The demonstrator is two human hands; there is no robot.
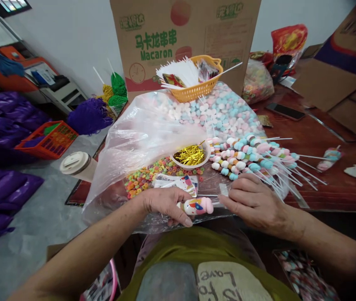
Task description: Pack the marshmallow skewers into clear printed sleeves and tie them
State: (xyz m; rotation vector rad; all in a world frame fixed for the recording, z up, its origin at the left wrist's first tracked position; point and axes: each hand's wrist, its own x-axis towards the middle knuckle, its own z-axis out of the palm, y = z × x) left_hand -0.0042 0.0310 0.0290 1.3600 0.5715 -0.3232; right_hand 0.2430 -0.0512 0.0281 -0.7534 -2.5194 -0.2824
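My left hand (165, 202) is closed around a marshmallow skewer (200, 206) in a clear printed bag, with its pink rounded end pointing right. My right hand (256, 202) has curled fingers just to the right. Its thumb and fingertips pinch the clear end of that bag, though the exact grip is partly hidden. By those fingertips shows a small clear plastic strip (223, 189). Flat printed bags (176, 182) lie just beyond my left hand. Past them stands a white bowl (208, 155) of gold twist ties (190, 154).
Several marshmallow skewers (253, 156) are heaped right of the bowl. Coloured cereal rings (146, 177) and a large bag of marshmallows (215, 110) cover the table. A yellow basket (193, 93) of white sticks stands behind. A lidded cup (76, 163) is at left, a phone (286, 111) at right.
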